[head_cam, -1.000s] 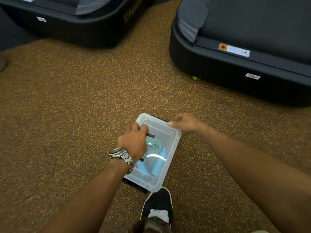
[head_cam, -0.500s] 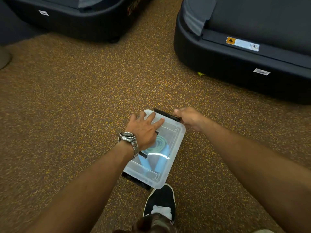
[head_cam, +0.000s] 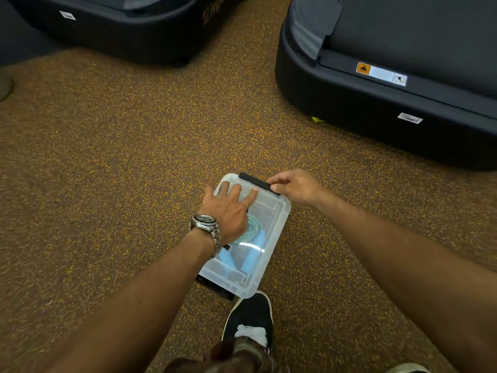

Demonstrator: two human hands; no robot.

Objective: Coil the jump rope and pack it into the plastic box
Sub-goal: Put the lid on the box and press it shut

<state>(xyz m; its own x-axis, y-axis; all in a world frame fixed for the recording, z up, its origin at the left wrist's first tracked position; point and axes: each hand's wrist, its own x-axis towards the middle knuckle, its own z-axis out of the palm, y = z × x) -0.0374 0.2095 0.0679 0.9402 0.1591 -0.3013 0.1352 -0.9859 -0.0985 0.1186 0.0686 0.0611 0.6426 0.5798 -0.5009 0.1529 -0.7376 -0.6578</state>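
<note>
A clear plastic box [head_cam: 271, 230] lies on the speckled floor with its lid on. Through the lid I see the coiled teal jump rope [head_cam: 254, 228] and its light-blue handles. My left hand [head_cam: 228, 208], with a metal watch on the wrist, presses flat on the lid with straight fingers spread. My right hand [head_cam: 295, 187] pinches the black latch [head_cam: 255, 181] at the box's far end, its fingers curled round the clip's right end. A second black latch shows at the near end.
Two black treadmill bases stand ahead, one at the far left [head_cam: 121, 30] and one at the right [head_cam: 376, 103]. Brown speckled rubber floor [head_cam: 121, 170] lies all around the box. My black shoe [head_cam: 250, 316] sits just below the box's near end.
My left hand slid from the lid's middle toward the far end and flattened with fingers spread. My right hand shifted from the lid's corner onto the black latch, which has come up into view.
</note>
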